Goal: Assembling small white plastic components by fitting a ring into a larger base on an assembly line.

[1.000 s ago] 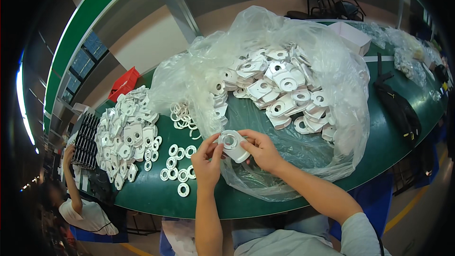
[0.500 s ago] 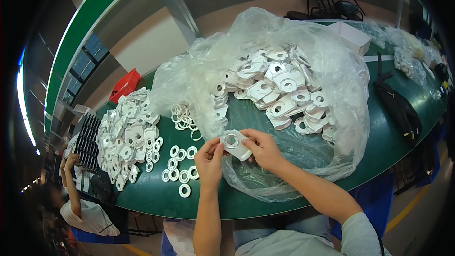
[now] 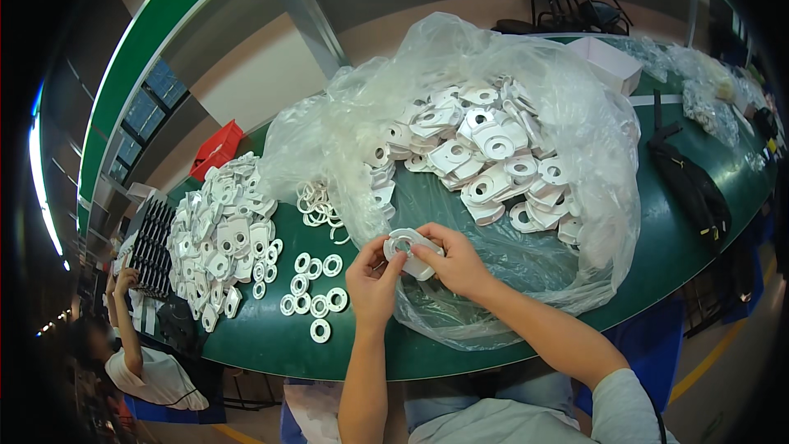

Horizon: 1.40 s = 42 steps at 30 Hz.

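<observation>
Between both hands I hold a white plastic part, a flat plate with a round ring-shaped opening at one end. My left hand grips its ring end, the thumb pressed on the ring. My right hand pinches the other side, with its thumb lying across the top. Beyond my hands, a heap of similar white parts lies in an open clear plastic bag. Several loose white rings rest on the green table left of my left hand.
Farther left stands another heap of white parts, with a red bin behind it. Thin white loops lie beside the bag. A co-worker reaches toward black stacked trays. A black strap-like item and white box are right.
My left hand has shifted slightly right, and its thumb has moved onto the ring of the part. My right thumb has moved closer to the ring as well.
</observation>
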Motion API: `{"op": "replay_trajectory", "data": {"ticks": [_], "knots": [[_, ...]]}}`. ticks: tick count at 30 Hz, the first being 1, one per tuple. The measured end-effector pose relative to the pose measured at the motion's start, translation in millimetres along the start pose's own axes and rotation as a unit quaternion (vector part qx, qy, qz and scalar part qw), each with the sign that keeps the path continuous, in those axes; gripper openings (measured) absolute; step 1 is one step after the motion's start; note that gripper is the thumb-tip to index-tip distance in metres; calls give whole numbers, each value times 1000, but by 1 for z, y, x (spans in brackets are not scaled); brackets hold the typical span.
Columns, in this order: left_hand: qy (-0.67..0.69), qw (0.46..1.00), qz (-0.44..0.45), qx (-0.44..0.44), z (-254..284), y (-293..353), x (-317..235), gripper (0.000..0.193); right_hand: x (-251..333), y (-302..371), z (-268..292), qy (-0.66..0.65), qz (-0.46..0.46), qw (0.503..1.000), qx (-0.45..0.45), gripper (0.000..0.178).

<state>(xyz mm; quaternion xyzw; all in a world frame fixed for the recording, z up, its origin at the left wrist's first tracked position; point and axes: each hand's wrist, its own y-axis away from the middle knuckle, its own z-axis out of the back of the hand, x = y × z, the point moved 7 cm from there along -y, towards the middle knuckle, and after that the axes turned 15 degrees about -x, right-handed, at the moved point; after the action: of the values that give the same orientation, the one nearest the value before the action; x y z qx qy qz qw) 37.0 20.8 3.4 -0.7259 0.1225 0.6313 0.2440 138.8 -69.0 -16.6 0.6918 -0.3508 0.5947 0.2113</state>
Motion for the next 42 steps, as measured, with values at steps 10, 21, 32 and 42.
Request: {"op": "replay_trajectory", "data": {"ticks": [10,21,32,42], "knots": [[-109,990,-60,-65,-1,3,2,19,25,9,1,172,146,972,-60,21],[-175,974,-89,-113,9,1,1,18,16,11,-7,153,163,975,3,21],[-239,957,-146,-79,2,0,-7,23,11,8,-5,209,127,969,-24,37],[-77,993,-19,-84,42,-13,-11,16,12,6,-5,60,79,995,18,44]]}}
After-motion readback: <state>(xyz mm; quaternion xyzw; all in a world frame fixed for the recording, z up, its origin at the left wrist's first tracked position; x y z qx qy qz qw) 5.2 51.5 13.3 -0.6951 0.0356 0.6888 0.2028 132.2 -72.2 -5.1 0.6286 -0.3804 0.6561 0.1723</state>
